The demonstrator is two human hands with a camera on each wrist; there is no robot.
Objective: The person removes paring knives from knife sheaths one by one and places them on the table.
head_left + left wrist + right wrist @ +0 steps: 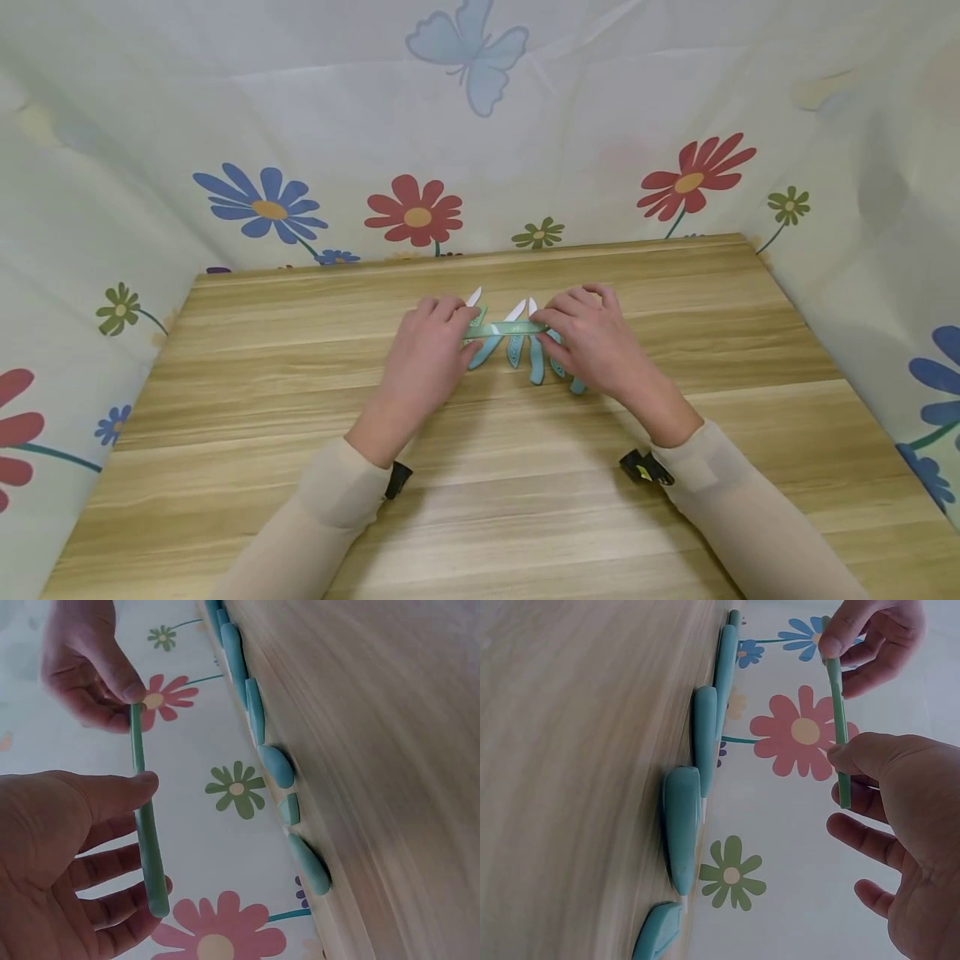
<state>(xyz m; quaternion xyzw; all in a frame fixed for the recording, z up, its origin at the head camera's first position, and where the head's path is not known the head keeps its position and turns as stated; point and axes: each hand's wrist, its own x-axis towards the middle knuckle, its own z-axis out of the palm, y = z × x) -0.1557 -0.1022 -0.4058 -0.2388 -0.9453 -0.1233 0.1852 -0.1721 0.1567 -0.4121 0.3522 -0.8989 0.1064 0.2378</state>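
A slim green knife (513, 329), with a pale sliver between its two green lengths, is held level above the table. My left hand (422, 354) pinches its left part between thumb and fingers. Its right end is gripped by the thumb and fingertips of my right hand (600, 343). In the left wrist view, the green knife (152, 859) shows edge-on. Below and behind it lie several knives with teal handles (537, 365) and white blades (517, 310). A patterned teal piece (515, 352) rests between two of them. My hands partly cover this row.
The wood-grain table (510, 517) reaches back to a white cloth (322, 108) printed with flowers and a butterfly. Similar cloth hangs along both sides. Dark wrist-worn devices (647, 467) sit under the cuffs.
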